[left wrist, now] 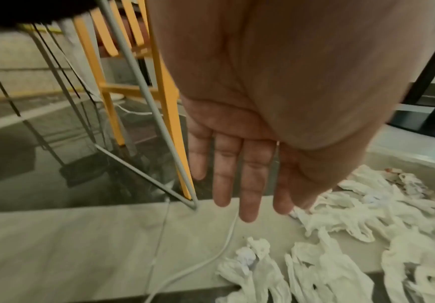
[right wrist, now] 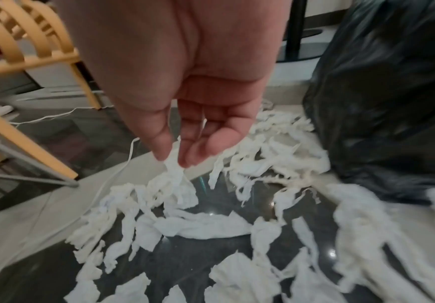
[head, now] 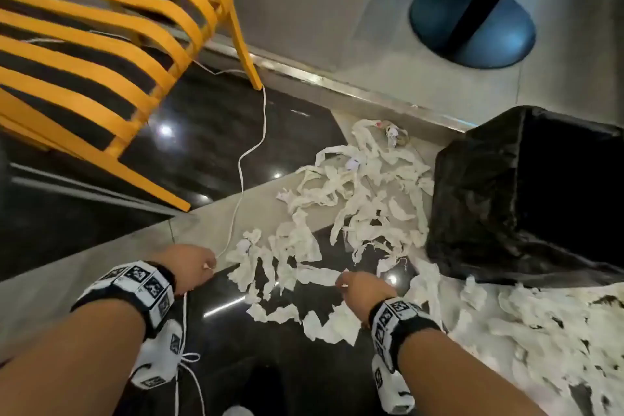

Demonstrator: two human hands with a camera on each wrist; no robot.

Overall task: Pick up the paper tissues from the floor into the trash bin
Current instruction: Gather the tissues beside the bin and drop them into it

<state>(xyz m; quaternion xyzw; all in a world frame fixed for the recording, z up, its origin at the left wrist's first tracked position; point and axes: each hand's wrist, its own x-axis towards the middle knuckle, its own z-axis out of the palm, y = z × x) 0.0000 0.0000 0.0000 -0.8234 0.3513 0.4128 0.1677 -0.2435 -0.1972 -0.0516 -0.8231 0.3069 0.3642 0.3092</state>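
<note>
Tissue (right wrist: 175, 174) is dangling from the right hand (right wrist: 185, 127), fingers pinching it; left hand (left wrist: 239, 164) is hanging wide, risking snagging the cable (left wrist: 227, 246).

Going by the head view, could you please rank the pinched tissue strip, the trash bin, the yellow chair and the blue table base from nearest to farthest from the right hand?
From the right hand:
1. Tissue strip: pinched at its fingertips.
2. Trash bin: ahead, to the right.
3. Yellow chair: far left.
4. Blue table base: farthest, beyond the metal floor strip.
</note>
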